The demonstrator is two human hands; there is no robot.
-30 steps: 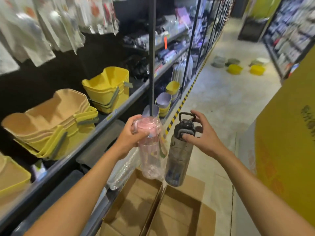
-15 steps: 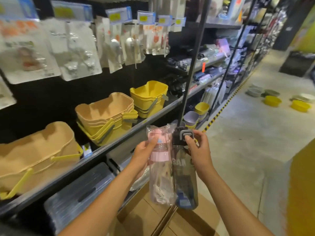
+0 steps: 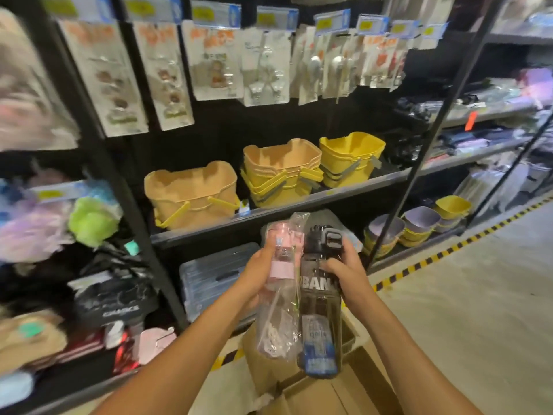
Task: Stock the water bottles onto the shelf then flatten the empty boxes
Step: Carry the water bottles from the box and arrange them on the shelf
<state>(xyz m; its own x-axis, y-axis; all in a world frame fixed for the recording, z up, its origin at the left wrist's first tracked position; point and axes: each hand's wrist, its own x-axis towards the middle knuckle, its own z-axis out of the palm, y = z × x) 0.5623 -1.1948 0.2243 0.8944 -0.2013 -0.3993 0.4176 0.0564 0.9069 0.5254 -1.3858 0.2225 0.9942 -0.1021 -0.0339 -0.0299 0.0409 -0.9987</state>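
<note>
Before the shelving, at centre: 2 water bottles, held upright, side by side and touching.

Item 1: pink bottle, sealed in a clear plastic bag. The left hand grips it just below the cap, fingers curled round the neck.

Item 2: dark bottle, translucent, with white lettering on the body and a blue label low down. The right hand grips it at the shoulder, fingers wrapped up toward the grey lid latch.

Both bottles hang above open cardboard boxes on the floor.

Behind: shelf bearing 1 tan basket, 1 mixed basket stack in tan and yellow, and 1 yellow basket stack.

Below the shelf: clear lidded bin; to its right, stacked bowls, purple and yellow.

Above: carded packets hanging in a row.

Floor edge: striped tape, black and yellow.
</note>
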